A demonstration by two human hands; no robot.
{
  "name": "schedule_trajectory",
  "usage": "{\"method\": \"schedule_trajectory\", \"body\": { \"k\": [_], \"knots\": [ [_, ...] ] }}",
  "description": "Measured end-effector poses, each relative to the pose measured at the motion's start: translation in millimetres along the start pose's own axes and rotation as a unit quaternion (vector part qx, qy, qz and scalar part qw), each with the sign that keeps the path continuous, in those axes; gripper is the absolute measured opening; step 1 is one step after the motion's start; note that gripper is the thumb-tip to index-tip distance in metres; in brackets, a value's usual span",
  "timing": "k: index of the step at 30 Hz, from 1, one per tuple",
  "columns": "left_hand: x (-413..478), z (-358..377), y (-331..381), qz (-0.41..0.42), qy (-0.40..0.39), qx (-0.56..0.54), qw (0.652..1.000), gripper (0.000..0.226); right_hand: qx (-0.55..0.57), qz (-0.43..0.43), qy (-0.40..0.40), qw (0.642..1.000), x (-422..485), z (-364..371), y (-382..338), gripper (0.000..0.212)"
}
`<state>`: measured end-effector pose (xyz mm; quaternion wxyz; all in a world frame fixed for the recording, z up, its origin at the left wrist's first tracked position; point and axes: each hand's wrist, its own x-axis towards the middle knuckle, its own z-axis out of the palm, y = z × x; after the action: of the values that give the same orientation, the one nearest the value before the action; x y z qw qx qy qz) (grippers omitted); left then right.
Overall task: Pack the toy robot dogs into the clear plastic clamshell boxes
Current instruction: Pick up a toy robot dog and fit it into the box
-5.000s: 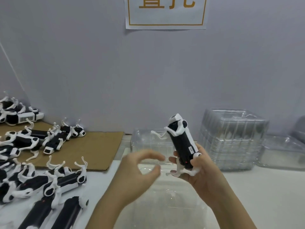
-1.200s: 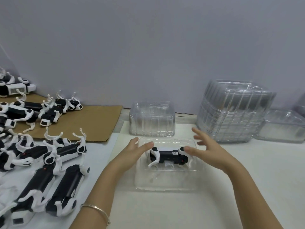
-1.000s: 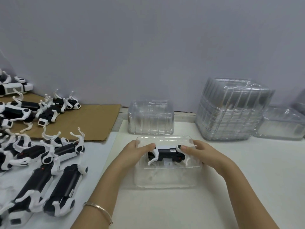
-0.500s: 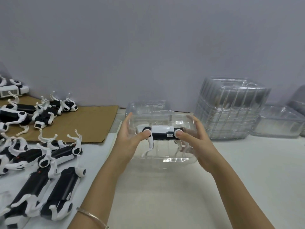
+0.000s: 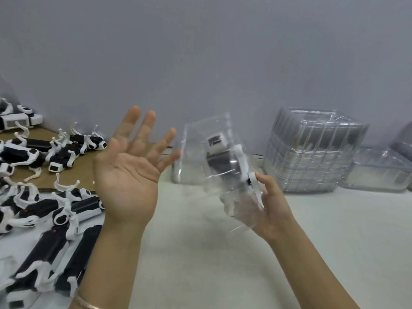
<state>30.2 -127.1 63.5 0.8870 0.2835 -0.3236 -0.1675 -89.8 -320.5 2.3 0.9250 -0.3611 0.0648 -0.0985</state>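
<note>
The right hand (image 5: 265,208) grips the lower end of a clear box (image 5: 209,179), holding it off the table (image 5: 223,275) and tipped steeply on end. One toy dog (image 5: 223,161) sits inside it. The left hand (image 5: 127,175) is beside the box but not touching it, palm up, fingers spread, holding nothing. The box is blurred, so I can't say whether its lid is snapped shut. To finish this one well, I'd put the left hand on the free end and level the box so the dog doesn't slide. I'd check no white leg crosses the seam, then press the rims together all round. Loose dogs (image 5: 55,219) lie on the left; empty boxes (image 5: 312,152) stand stacked on the right.
</note>
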Motion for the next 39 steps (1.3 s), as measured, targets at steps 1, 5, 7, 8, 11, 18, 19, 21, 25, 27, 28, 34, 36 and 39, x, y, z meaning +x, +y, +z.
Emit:
{"method": "schedule_trajectory", "body": {
  "k": [1,5,7,8,11,18,19,21,25,27,28,34,36,39],
  "knots": [
    [0.5,-0.8,-1.1,-0.003,0.017,0.008,1.0,0.042,0.035,0.025,-0.026,0.999,0.2,4.9,5.5,0.064],
    [-3.2,10.5,-25.1,-0.047,-0.012,0.327,0.944,0.05,0.095,0.067,-0.096,0.989,-2.0,26.1,26.9,0.051],
    [-9.8,12.1,-34.3,-0.092,-0.083,0.417,0.9,0.061,0.059,0.037,-0.069,0.995,-1.5,32.6,38.0,0.039],
    [-12.5,12.4,-36.2,-0.109,-0.09,0.434,0.89,0.058,0.056,0.038,-0.062,0.996,-1.9,34.9,42.5,0.038],
    [-13.9,13.0,-37.8,-0.107,-0.063,0.474,0.872,0.044,0.071,0.08,-0.045,0.993,-3.6,37.6,48.5,0.034],
    [-13.5,11.1,-35.3,-0.04,-0.1,0.426,0.898,0.048,0.121,0.074,-0.028,0.989,-2.2,36.2,41.2,0.047],
    [-11.6,8.5,-33.1,-0.043,-0.118,0.418,0.9,0.051,0.116,0.059,-0.021,0.991,-1.8,36.4,36.9,0.052],
    [-5.8,-3.0,-29.5,-0.044,-0.112,0.404,0.907,0.046,0.085,-0.011,0.004,0.996,-0.5,31.6,25.7,0.058],
    [9.2,-35.3,-22.8,-0.06,0.053,0.245,0.966,0.028,-0.037,-0.18,0.062,0.981,-6.4,23.7,-2.5,0.046],
    [11.8,-39.9,-18.5,-0.084,0.082,0.186,0.975,0.026,-0.09,-0.24,0.129,0.958,-10.0,23.3,-12.2,0.059],
    [11.7,-38.5,-19.2,-0.09,0.076,0.205,0.972,0.031,-0.119,-0.271,0.161,0.941,-11.4,24.6,-14.6,0.062],
    [-1.8,-23.4,-54.1,-0.163,0.033,0.359,0.919,0.061,-0.41,-0.4,0.233,0.786,-18.3,42.4,0.2,0.074],
    [-6.4,-26.8,-67.7,-0.19,0.07,0.342,0.918,0.05,-0.493,-0.431,0.222,0.722,-20.6,50.7,12.2,0.075],
    [-11.9,-39.0,-83.6,-0.237,0.071,0.266,0.932,0.036,-0.628,-0.461,0.219,0.587,-24.2,66.4,31.6,0.069]
  ]
}}
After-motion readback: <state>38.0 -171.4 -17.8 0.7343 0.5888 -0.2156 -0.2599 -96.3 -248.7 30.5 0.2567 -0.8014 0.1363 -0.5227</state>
